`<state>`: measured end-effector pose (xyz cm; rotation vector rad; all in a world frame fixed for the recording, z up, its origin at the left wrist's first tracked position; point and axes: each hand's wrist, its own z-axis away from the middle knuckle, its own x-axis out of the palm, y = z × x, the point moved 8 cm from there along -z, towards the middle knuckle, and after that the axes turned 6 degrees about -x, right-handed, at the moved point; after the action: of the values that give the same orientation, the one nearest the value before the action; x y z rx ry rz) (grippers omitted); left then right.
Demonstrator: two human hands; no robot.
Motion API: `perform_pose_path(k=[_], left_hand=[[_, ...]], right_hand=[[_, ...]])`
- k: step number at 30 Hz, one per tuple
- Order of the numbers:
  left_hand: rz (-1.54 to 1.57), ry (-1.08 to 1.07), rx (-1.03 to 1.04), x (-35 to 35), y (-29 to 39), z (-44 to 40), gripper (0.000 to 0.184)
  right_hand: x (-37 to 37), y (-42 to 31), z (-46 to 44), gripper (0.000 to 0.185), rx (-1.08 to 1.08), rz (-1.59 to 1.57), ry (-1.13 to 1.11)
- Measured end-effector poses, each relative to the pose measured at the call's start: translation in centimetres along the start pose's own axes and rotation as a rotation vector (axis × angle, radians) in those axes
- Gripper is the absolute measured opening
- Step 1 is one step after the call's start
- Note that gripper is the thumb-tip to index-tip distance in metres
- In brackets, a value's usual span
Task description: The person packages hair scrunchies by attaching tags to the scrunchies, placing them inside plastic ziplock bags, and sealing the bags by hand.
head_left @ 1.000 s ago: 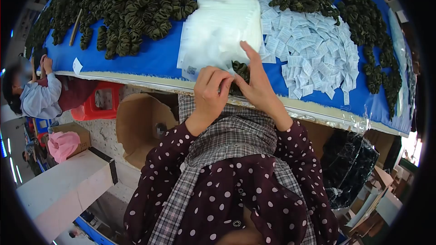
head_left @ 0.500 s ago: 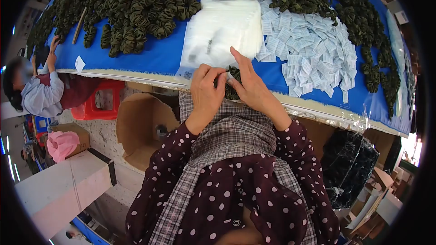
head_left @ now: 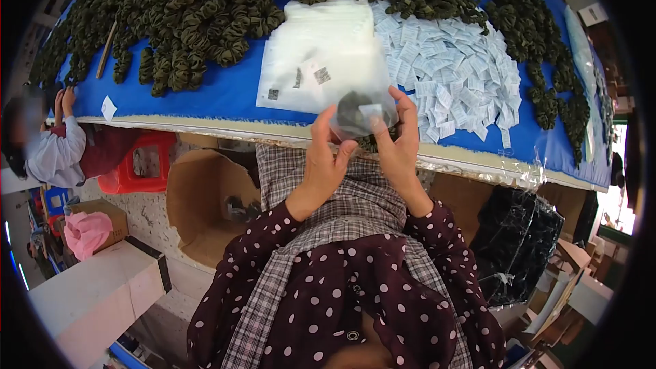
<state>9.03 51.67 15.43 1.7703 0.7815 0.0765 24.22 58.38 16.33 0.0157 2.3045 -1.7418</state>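
A dark green fabric scrunchie (head_left: 352, 105) shows through a translucent plastic bag (head_left: 335, 127) at the table's front edge. My left hand (head_left: 324, 164) grips the bag's left side between thumb and fingers. On the right side, my right hand (head_left: 398, 147) holds the bag and scrunchie, its thumb by a small white label (head_left: 371, 110). Whether the scrunchie lies fully inside the bag I cannot tell. Another piece of dark green fabric (head_left: 367, 143) shows below, between my hands. Just beyond them lies a stack of translucent bags (head_left: 318, 37) with printed marks.
Scrunchies (head_left: 198, 14) are heaped across the back and left of the blue-covered table (head_left: 236, 92), with more (head_left: 540, 61) at right. Loose labels (head_left: 465, 72) lie beside the bags. A co-worker (head_left: 51, 143) is at far left, near a red stool (head_left: 147, 164). A cardboard box (head_left: 198, 198) stands below.
My hands have moved apart from a close pinch over the scrunchie and label. A translucent bag now covers the scrunchie between them. The view has shifted slightly.
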Motion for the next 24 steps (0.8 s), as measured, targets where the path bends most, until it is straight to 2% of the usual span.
perform_pose_path(k=[3,9,13,14,18,19,23,24], left_hand=[[0.209,-0.447,-0.329,4.3,0.1,0.4,0.07],[0.391,-0.479,-0.438,7.1,0.3,-1.5,0.065],[0.52,-0.531,-0.546,7.3,0.8,-0.7,0.066],[0.513,-0.528,-0.552,7.1,0.6,-0.3,0.066],[0.245,-0.421,-0.591,5.5,-2.2,1.2,0.066],[0.242,-0.42,-0.602,5.3,-2.1,1.2,0.066],[-0.197,-0.466,-0.364,5.2,0.8,-1.1,0.068],[-0.193,-0.465,-0.367,5.2,0.6,-1.0,0.068]], right_hand=[[-2.8,0.8,0.1,0.061,0.176,-0.067,0.208],[-4.6,0.8,-0.7,0.047,0.227,-0.248,0.085],[-5.6,1.6,-1.4,0.042,0.34,0.478,0.098],[-5.5,2.0,-1.2,0.042,0.344,0.472,0.092],[-4.4,2.0,-0.9,0.038,-0.027,0.72,0.096],[-4.5,2.1,-0.6,0.038,-0.019,0.718,0.087],[-5.7,2.6,0.1,0.044,0.205,0.792,-0.068],[-6.3,2.2,0.0,0.044,0.205,0.796,-0.071]])
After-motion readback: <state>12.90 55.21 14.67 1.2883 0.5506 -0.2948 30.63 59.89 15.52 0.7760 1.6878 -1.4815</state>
